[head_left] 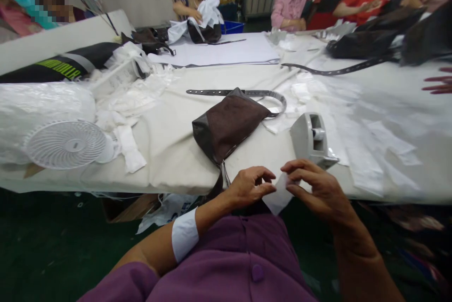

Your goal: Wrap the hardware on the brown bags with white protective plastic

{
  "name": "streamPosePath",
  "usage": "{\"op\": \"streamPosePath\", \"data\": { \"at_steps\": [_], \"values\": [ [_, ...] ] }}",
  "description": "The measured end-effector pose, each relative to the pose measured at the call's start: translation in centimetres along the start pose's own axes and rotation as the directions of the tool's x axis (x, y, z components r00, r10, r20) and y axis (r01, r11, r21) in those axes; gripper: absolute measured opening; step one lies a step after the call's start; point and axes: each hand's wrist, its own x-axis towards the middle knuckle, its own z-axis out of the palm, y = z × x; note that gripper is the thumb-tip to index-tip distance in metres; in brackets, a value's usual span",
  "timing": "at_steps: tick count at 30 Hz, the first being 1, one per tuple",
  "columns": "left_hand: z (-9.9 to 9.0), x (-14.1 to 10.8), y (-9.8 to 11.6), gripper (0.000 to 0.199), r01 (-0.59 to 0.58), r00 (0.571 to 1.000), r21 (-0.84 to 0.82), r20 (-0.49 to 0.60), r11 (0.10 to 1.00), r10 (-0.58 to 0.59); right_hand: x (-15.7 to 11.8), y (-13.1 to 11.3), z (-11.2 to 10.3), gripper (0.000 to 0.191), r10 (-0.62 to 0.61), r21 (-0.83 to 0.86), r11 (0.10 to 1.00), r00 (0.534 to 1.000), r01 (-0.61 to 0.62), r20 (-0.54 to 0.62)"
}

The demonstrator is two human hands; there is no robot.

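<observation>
A small translucent white sheet (pixel 278 196) hangs between my two hands at the table's front edge. My right hand (pixel 314 186) has its fingers closed on the sheet's upper right side. My left hand (pixel 251 184) is at the sheet's left, thumb and fingers curved toward it with a gap between them; no firm hold shows. Just beyond lies a dark brown bag (pixel 235 125) with black corners, its punched strap (pixel 261 93) curling behind it. A grey tape dispenser (pixel 309 137) stands right beyond my right hand.
A white fan (pixel 68 144) and plastic wrapping (pixel 45 99) lie at the left. White paper pieces (pixel 360 151) spread over the right side. Dark bags (pixel 374 36) lie at the back right. Several people stand or sit around the table; one hand (pixel 439 82) reaches in at the right edge.
</observation>
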Motion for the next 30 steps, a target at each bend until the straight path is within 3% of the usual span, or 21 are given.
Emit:
{"op": "streamPosePath", "data": {
  "at_steps": [1, 3, 6, 9, 17, 20, 24, 28, 30],
  "values": [
    [-0.2, -0.7, -0.5, 0.022, 0.002, 1.0, 0.016, -0.021, 1.0, -0.002, -0.2, 0.3, -0.1, 0.006, 0.017, 0.006, 1.0, 1.0, -0.017, 0.021],
    [-0.7, -2.6, -1.8, 0.024, 0.068, 0.984, 0.01, -0.166, 0.998, -0.065, -0.6, 1.0, 0.1, 0.007, 0.062, -0.009, 0.998, 0.995, -0.062, 0.074],
    [-1.2, -5.8, -4.0, 0.035, 0.276, 0.875, -0.129, -0.376, 0.953, -0.304, -0.7, 1.9, 1.1, 0.008, 0.1, -0.037, 0.995, 0.987, -0.096, 0.125],
    [-1.6, -8.2, -5.6, 0.052, 0.404, 0.814, -0.173, -0.38, 0.898, -0.439, -0.4, 2.7, 2.8, 0.009, 0.084, -0.018, 0.996, 0.986, -0.082, 0.147],
    [-4.0, -8.8, -5.4, 0.057, 0.483, 0.792, -0.15, -0.346, 0.863, -0.503, 0.8, 3.9, 9.2, 0.017, 0.043, 0.044, 0.998, 0.976, -0.054, 0.211],
    [-5.4, -8.4, -4.7, 0.055, 0.497, 0.699, -0.382, -0.355, 0.779, -0.621, 1.5, 4.4, 11.8, 0.017, 0.021, 0.073, 0.997, 0.975, -0.038, 0.219],
    [-5.3, -6.9, -3.8, 0.031, 0.273, 0.571, -0.792, -0.323, 0.546, -0.755, 2.0, 5.2, 14.1, 0.016, 0.058, 0.082, 0.994, 0.976, -0.077, 0.211],
    [-3.3, -4.4, -4.0, 0.004, 0.208, 0.438, -0.891, -0.284, 0.404, -0.853, 1.7, 6.0, 14.5, 0.015, 0.049, 0.127, 0.989, 0.982, -0.073, 0.182],
    [-2.5, -3.1, -4.5, 0.011, 0.226, 0.387, -0.902, -0.264, 0.368, -0.884, 1.4, 6.2, 14.2, 0.015, 0.015, 0.192, 0.98, 0.984, -0.049, 0.176]
  ]
}}
